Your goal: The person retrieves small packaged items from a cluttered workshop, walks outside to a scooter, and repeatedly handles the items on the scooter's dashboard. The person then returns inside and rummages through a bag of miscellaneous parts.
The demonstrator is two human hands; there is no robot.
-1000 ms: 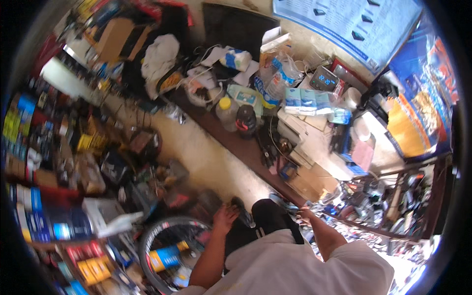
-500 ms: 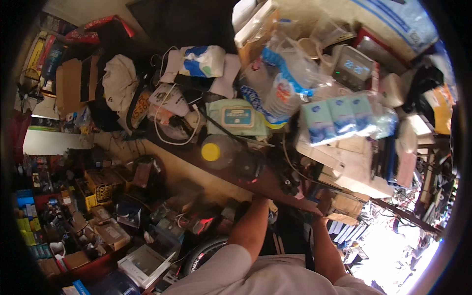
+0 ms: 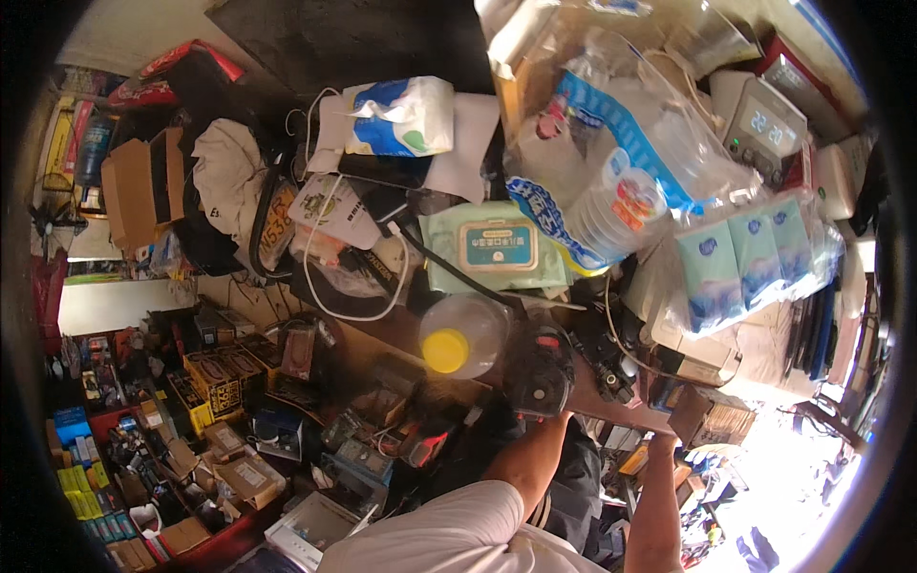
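Note:
My left hand (image 3: 562,421) reaches up to a bulky black thing with red marks (image 3: 539,378) at the shelf edge. That thing and shadow hide its fingers, so I cannot tell whether it grips anything. My right hand (image 3: 685,417) is further right by the same edge, dark in shadow, its fingers not distinct. Left of the black thing stands a clear plastic bottle with a yellow cap (image 3: 446,350). A small dark metal-looking fitting (image 3: 611,380) with a cable lies between the two hands, slightly farther back.
On the shelf (image 3: 387,329) are a green wipes pack (image 3: 499,246), a white cable (image 3: 344,315), a tissue pack (image 3: 401,116), bagged plastic cups (image 3: 626,205) and blue-green tissue packets (image 3: 750,253). Boxes (image 3: 253,477) crowd the lower left. A lit digital clock (image 3: 767,126) stands far right.
The whole view has shifted, so the shelf things sit further right, lower and larger. Both hands stay near the same stretch of shelf edge. No grasp or release is visible.

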